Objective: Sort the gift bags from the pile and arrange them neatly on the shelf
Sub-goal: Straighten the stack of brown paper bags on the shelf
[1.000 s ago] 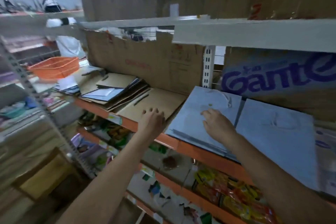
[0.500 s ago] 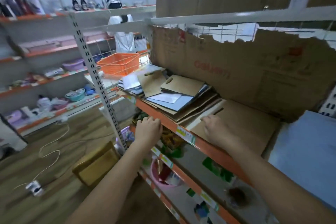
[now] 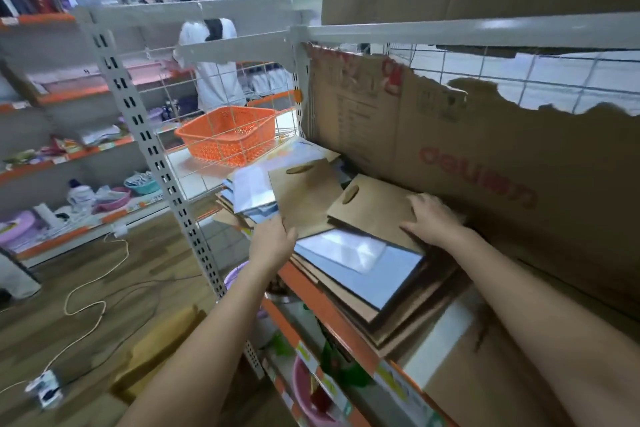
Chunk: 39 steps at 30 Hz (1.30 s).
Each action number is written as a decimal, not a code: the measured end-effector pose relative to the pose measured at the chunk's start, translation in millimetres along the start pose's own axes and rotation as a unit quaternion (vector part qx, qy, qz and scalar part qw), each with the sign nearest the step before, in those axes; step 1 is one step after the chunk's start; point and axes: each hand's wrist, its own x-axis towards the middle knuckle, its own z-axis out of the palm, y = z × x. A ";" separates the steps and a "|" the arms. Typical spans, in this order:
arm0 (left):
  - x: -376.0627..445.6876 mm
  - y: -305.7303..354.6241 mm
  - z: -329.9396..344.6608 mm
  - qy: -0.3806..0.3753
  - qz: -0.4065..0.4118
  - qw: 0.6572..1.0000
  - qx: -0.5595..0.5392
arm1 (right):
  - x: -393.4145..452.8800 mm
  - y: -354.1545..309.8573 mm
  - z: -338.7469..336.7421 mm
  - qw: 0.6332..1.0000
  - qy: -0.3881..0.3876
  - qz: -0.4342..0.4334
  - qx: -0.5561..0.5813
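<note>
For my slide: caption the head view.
Left hand grips a flat brown paper gift bag; right hand presses another on the pile.

My left hand pinches a brown gift bag's near corner. My right hand lies flat on another brown bag, pile beneath both.

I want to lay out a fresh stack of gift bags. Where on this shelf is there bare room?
Little room here. The pile of bags fills the shelf from its orange edge to the cardboard backing, under both hands. The only bare patch is the white board beyond the wire divider, beside the orange basket.
</note>
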 end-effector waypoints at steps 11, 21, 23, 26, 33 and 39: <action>62.6 9.1 10.9 -0.120 -0.149 0.888 -0.418 | 48.5 3.9 1.5 0.994 -0.058 0.093 0.014; 80.4 3.0 9.7 -0.188 -0.067 0.804 -0.560 | 3.0 -5.6 -38.4 0.938 0.133 0.204 0.246; 80.8 0.3 6.9 -0.218 -0.032 0.773 -0.595 | -18.5 -5.8 -41.9 0.904 0.185 0.225 0.311; 77.6 5.2 9.4 -0.242 0.013 0.767 -0.594 | -58.6 -4.8 -38.7 0.835 0.259 0.283 0.395; 22.7 56.2 16.5 -0.347 0.102 0.755 -0.546 | -174.7 4.9 -23.2 0.694 0.369 0.419 0.455; -58.7 107.2 40.3 -0.421 0.138 0.737 -0.511 | -301.6 16.7 -22.5 0.618 0.475 0.466 0.418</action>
